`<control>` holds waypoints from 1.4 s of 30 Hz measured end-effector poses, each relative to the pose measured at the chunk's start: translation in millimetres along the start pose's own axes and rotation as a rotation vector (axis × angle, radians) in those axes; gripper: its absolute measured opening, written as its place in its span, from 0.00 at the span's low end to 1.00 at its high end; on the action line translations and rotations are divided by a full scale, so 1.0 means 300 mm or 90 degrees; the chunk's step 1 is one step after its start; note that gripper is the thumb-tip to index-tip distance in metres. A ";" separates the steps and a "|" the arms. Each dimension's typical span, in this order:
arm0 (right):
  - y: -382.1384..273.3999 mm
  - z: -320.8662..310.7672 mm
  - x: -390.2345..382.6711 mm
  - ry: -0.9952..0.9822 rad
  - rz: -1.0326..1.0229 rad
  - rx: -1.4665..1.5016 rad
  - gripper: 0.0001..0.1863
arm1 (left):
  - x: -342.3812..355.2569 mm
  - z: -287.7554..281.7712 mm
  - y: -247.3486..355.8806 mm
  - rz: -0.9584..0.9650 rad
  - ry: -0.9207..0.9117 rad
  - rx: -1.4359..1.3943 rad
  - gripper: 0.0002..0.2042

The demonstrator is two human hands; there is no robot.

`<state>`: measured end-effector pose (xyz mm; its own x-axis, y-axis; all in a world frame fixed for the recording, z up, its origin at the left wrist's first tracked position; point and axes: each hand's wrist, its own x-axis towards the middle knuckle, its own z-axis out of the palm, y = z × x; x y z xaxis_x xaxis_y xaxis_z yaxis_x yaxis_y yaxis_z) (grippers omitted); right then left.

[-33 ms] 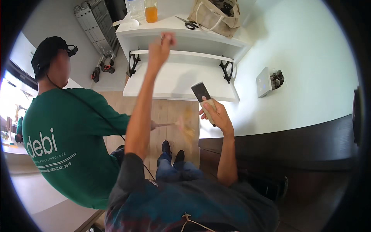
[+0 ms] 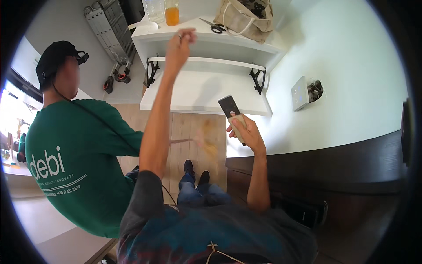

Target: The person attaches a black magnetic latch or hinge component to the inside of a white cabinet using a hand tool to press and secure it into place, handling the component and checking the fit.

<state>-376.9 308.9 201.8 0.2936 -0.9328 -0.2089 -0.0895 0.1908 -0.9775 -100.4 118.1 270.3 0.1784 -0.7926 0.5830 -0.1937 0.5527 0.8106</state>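
Observation:
My left hand [image 2: 179,50] is raised in front of the white shelving [image 2: 193,33], below the top shelf's objects; it is blurred, its fingers curled, and whatever they may hold cannot be made out. My right hand [image 2: 251,134] grips a scraper-like tool [image 2: 229,105] with a wide dark blade and beige handle, over the lower white shelf's front right. Black brackets [image 2: 257,79] join the narrow middle board to that lower shelf. Below, between my arms, a thin stick [image 2: 180,141] with a blurred pinkish-yellow end reaches over the wooden floor from the co-worker's side.
A person [image 2: 79,167] in green stands close on my left. A ladder [image 2: 107,31] leans behind. Bottles [image 2: 172,16], scissors [image 2: 217,28] and a canvas bag [image 2: 244,20] sit on top. A switch plate [image 2: 301,93] is on the right wall, above a dark counter [image 2: 334,163].
My left hand has moved slightly up and left, its fingers turning rightward. The blurred stick has shifted a little left. My right hand with the tool has barely moved.

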 end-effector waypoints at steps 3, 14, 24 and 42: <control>0.054 -0.023 -0.037 0.056 0.002 -0.029 0.21 | -0.016 0.040 -0.116 -0.211 0.044 -0.185 0.11; 0.132 -0.064 -0.180 0.179 0.078 -0.068 0.16 | 0.045 0.070 -0.541 -0.231 0.335 -0.626 0.14; 0.164 -0.066 -0.158 0.214 0.110 -0.094 0.15 | 0.055 0.046 -0.546 -0.207 0.378 -0.684 0.11; 0.039 0.033 0.021 0.171 0.116 -0.157 0.17 | 0.122 -0.109 -0.611 -0.154 0.520 -0.676 0.11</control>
<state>-366.6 308.3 188.8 -0.0038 -0.9432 -0.3321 -0.3518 0.3121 -0.8825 -26.8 -3.9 144.8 0.6887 -0.7250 -0.0130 0.6871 0.6467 0.3312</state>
